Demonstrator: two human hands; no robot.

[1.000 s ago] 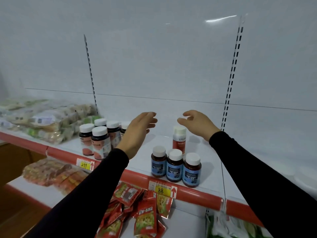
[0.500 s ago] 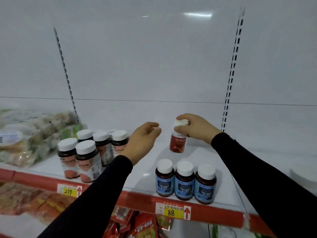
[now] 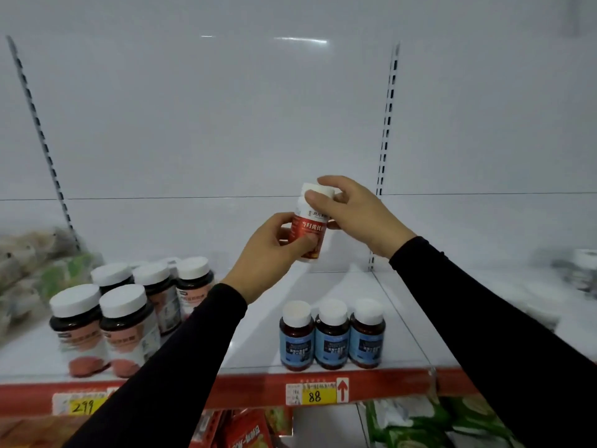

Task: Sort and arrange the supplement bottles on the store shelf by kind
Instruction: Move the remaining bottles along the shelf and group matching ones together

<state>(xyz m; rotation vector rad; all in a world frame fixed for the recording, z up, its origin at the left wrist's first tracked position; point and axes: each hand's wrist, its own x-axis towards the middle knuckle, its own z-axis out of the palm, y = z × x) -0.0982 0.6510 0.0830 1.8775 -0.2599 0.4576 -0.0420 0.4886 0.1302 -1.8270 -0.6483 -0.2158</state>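
White shelf (image 3: 323, 286) panels are filling the background. Above the shelf, a red-labelled bottle (image 3: 309, 232) is being held in mid-air: its body is being gripped by the left hand (image 3: 269, 250), its white cap pinched by the right hand (image 3: 353, 210). It should probably be kept upright and set apart from the blue-labelled bottles (image 3: 332, 336).

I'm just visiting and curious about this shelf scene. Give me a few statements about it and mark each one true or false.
1. Both hands hold the red-label bottle above the shelf. True.
2. Three blue-label bottles stand in a row at the shelf's front edge. True.
3. The price tag under the blue-label bottles reads 299. False: it reads 88.
4. The right hand grips the bottle's base. False: it holds the white cap end; the left hand grips the body.
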